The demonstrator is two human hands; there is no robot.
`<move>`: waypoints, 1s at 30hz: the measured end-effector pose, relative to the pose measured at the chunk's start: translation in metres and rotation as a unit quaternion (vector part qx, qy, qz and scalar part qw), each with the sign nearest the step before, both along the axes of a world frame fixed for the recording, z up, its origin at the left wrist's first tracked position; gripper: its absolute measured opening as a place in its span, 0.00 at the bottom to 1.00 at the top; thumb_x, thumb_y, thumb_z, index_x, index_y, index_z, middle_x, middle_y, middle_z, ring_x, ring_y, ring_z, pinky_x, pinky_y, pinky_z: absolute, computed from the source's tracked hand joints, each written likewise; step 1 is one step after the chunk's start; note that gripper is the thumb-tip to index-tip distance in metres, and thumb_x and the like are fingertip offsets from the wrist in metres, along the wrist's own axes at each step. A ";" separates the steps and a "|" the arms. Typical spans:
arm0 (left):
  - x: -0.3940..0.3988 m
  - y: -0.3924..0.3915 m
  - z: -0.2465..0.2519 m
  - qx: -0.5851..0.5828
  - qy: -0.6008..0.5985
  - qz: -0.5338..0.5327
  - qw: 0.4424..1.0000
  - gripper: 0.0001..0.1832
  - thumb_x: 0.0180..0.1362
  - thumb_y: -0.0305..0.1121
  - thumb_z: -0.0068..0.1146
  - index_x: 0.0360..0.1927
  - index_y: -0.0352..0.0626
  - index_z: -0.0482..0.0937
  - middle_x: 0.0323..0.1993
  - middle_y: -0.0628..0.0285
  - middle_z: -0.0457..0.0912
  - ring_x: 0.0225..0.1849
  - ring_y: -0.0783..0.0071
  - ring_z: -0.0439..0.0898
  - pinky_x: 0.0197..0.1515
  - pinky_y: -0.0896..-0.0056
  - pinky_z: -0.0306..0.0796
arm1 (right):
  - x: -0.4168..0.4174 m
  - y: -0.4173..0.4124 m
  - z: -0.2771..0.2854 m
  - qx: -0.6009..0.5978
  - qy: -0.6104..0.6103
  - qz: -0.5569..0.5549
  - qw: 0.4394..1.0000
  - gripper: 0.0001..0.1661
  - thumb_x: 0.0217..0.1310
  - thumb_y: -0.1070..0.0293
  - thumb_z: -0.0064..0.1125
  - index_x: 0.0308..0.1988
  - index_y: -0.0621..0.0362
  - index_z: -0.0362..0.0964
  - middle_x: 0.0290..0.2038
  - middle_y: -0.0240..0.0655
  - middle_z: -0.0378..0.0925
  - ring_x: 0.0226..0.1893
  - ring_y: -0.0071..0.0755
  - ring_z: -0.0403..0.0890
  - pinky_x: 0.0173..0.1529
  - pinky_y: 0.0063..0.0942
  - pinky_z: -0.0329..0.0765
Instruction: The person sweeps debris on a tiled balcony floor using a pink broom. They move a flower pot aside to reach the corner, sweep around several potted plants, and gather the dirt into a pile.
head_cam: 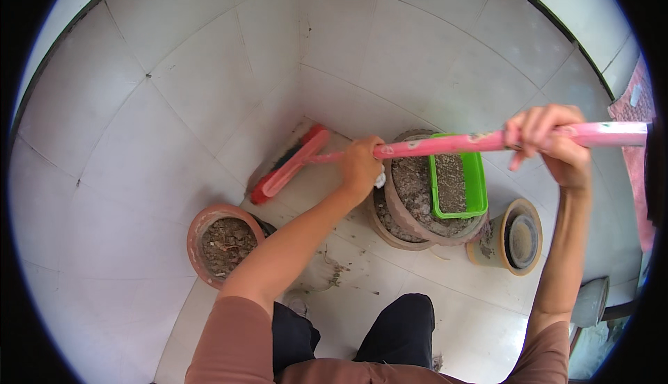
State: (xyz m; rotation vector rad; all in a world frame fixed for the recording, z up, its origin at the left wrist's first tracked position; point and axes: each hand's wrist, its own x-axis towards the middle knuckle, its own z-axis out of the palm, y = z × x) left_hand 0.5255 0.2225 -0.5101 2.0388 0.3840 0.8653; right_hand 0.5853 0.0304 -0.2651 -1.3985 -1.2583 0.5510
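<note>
A pink broom handle (443, 145) runs across the view, gripped by both my hands. My left hand (361, 166) is closed around its lower part, near the broom head (295, 167). My right hand (548, 141) wraps the upper part, off to the right. The broom head is pink with red and dark bristles. It lies slantwise in the corner where two tiled walls meet the floor. Something small and white (380, 177) shows beside my left hand; I cannot tell what it is. Dry leaf bits and dirt (336, 274) are scattered on the floor tiles (386, 300).
A terracotta pot of soil (195, 248) stands by the left wall. Right of the broom head, a large soil-filled pot (409, 217) bears a green plastic tub (476, 180) with soil. Stacked empty pots (485, 248) lie tilted farther right. A grey pot (589, 303) is at the right edge.
</note>
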 end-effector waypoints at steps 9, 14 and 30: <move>0.005 0.036 0.008 0.051 0.020 0.056 0.997 0.08 0.39 0.20 0.53 0.25 0.44 0.77 0.27 0.56 0.77 0.35 0.56 0.75 0.33 0.58 0.68 | 0.018 0.030 -0.006 0.058 -0.016 0.041 0.997 0.06 0.49 0.72 0.46 0.24 0.63 0.66 0.20 0.39 0.69 0.34 0.49 0.77 0.26 0.39 0.82; 0.042 0.033 -0.006 0.047 0.023 0.095 0.994 0.07 0.40 0.21 0.53 0.26 0.41 0.76 0.23 0.52 0.77 0.30 0.49 0.75 0.31 0.56 0.68 | 0.047 0.035 -0.016 0.035 0.063 -0.117 0.990 0.05 0.45 0.73 0.44 0.23 0.63 0.66 0.22 0.39 0.69 0.37 0.47 0.76 0.26 0.35 0.82; 0.009 0.032 0.015 0.023 0.006 0.022 0.999 0.06 0.42 0.22 0.53 0.27 0.40 0.77 0.23 0.51 0.76 0.25 0.56 0.77 0.29 0.63 0.69 | 0.017 0.005 -0.002 0.055 -0.036 0.034 0.997 0.07 0.51 0.68 0.50 0.26 0.60 0.66 0.21 0.39 0.70 0.35 0.47 0.77 0.26 0.30 0.83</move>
